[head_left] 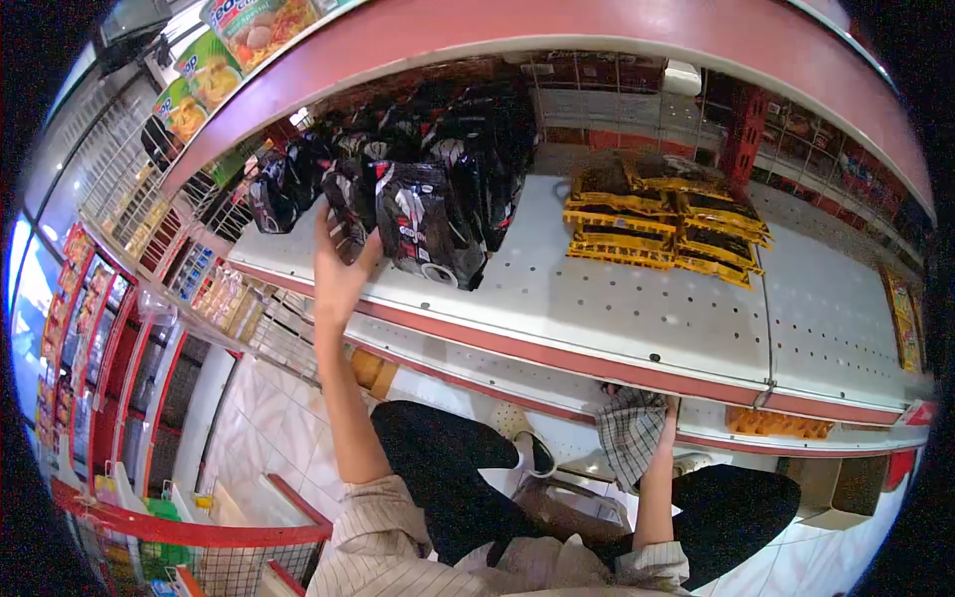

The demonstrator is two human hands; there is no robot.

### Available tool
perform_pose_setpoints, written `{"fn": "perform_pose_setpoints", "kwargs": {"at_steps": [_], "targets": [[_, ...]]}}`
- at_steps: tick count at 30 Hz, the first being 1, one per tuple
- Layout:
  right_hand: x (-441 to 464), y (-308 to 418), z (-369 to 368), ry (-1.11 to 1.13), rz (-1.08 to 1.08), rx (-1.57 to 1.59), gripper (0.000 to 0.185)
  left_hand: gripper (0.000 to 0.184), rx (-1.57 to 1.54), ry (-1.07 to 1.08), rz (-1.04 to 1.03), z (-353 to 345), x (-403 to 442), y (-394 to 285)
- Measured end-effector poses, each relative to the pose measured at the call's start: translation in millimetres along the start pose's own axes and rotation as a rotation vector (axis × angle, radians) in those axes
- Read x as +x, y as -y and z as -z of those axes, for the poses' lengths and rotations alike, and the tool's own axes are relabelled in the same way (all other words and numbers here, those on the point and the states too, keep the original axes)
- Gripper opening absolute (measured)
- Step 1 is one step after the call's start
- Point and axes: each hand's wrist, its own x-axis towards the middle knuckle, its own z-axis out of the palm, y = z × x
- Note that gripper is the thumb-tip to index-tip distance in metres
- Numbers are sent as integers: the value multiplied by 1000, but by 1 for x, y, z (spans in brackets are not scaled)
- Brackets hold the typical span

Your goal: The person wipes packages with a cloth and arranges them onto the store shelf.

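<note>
My left hand (341,267) reaches onto the upper shelf, its fingers and thumb around the lower part of a black packet (350,199). Just to the right of it stands another black packet (428,224) with white and red print, in front of more of the same kind. My right hand (668,423) is low, beside the shelf's front edge, closed on a grey checkered cloth (629,435) that hangs down. The fingers of this hand are mostly hidden by the cloth and the shelf edge.
Yellow-and-black packets (667,224) lie stacked mid-shelf on the white perforated shelf (597,308). A pink-red shelf (557,20) overhangs above. Below is a lower shelf with orange packs (779,423). A cardboard box (846,488) stands at lower right, a red-rimmed rack (189,527) at lower left.
</note>
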Motion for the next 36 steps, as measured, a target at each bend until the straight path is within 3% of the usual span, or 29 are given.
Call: {"fn": "perform_pose_setpoints", "kwargs": {"at_steps": [6,9,12,15,18,22,27,30,36], "targets": [[-2,-2,5,-1,-17,24,45,56,43,-205,-97,-17,-4,-4],[-2,-4,8,-5,-23,28,45,62,389,-457,-234,-21,-22,-36],[-4,-5,9,-1,-32,38,45,75,247,-271,-280,-40,-43,-65],[-6,-5,11,-5,-34,38,45,84,403,-262,-156,-52,-52,-87],[-7,-5,12,-4,-38,40,45,85,275,-286,-180,-54,-54,-82],[-7,-5,14,-6,-39,44,45,82,464,-331,-166,-27,-67,-86],[-7,-5,14,-4,-43,55,45,78,583,-515,-44,14,-59,-47],[-7,-5,14,-2,-44,53,45,76,592,-445,-135,34,-26,3],[-9,-2,10,6,-27,49,45,68,187,-235,-218,35,51,81]]}}
